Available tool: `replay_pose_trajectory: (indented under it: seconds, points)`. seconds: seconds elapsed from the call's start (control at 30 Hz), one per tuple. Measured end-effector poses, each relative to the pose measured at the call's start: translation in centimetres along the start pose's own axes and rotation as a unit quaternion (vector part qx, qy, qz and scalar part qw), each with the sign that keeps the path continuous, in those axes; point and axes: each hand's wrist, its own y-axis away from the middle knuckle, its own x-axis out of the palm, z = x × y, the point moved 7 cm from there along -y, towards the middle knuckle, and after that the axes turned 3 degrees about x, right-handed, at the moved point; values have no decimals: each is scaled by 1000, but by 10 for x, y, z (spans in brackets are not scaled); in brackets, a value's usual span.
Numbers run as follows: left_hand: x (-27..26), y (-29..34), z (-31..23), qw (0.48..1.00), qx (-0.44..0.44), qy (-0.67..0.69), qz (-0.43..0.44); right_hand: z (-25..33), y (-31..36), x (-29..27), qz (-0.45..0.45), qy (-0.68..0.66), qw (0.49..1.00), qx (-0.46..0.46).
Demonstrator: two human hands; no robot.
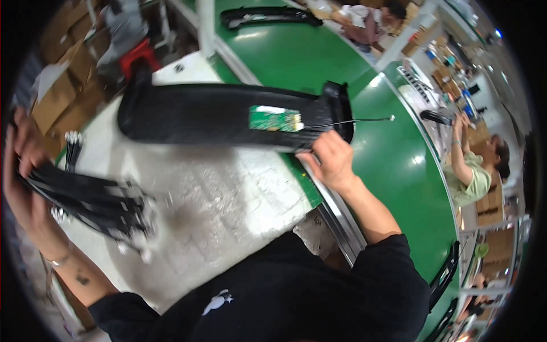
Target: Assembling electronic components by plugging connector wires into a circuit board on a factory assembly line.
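At the far left, my left hand (pixel 27 176) is closed around a bundle of black cables (pixel 91 196) whose white connector ends fan out toward the middle; motion blurs them. My right hand (pixel 331 161) pinches the near edge of a long black plastic housing (pixel 188 114), close to its right end. On the housing lies a green circuit board (pixel 268 118) with a white connector at its right side. From there a thin black cable (pixel 356 121) runs right to a small white plug.
Beneath the housing is a worn white work surface (pixel 228 205), with more black cables (pixel 73 149) at its left. A green conveyor belt (pixel 393 182) runs along the right, carrying another black housing (pixel 270 17) at the far end. People work beyond it; cardboard boxes (pixel 62 94) stand left.
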Motion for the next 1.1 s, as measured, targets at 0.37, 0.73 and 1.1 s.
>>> replay_pose_trajectory:
  seconds: [0.37, 0.73, 1.1]
  points:
    - [-60, 29, 236, 955, -210, 44, -205, -216, 85, -37, 43, 413, 852, 320]
    - [-57, 30, 255, 953, -216, 53, -204, 83, -138, 156, 247, -503, 804, 200]
    - [-147, 19, 249, 927, -204, 150, -277, 51, -168, 104, 27, -480, 844, 238]
